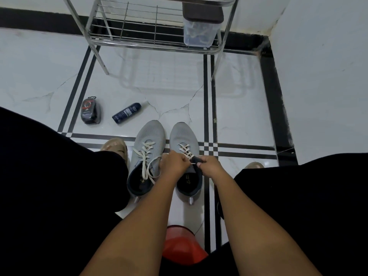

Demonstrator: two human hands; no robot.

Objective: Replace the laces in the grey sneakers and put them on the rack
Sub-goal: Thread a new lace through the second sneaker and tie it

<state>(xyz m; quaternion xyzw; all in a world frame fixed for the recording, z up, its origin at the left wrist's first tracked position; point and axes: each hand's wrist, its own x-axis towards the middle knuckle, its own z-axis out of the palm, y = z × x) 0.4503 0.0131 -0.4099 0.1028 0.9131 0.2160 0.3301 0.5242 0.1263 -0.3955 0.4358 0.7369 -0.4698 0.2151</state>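
Note:
Two grey sneakers stand side by side on the tiled floor, toes pointing away from me. The left sneaker [148, 136] carries a cream lace whose loose ends hang over its dark opening. Over the tongue of the right sneaker [184, 136], my left hand [175, 162] and my right hand [209, 165] meet, each pinching an end of its cream lace [185, 149]. The metal shoe rack [151, 46] stands farther back against the wall.
On the rack's right end stands a clear plastic box [200, 30] with a dark lid. To the left on the floor lie a dark spray bottle [126, 112] and a black packet [90, 110]. A red stool [183, 246] is under me; my sandalled foot [114, 147] is beside the left sneaker.

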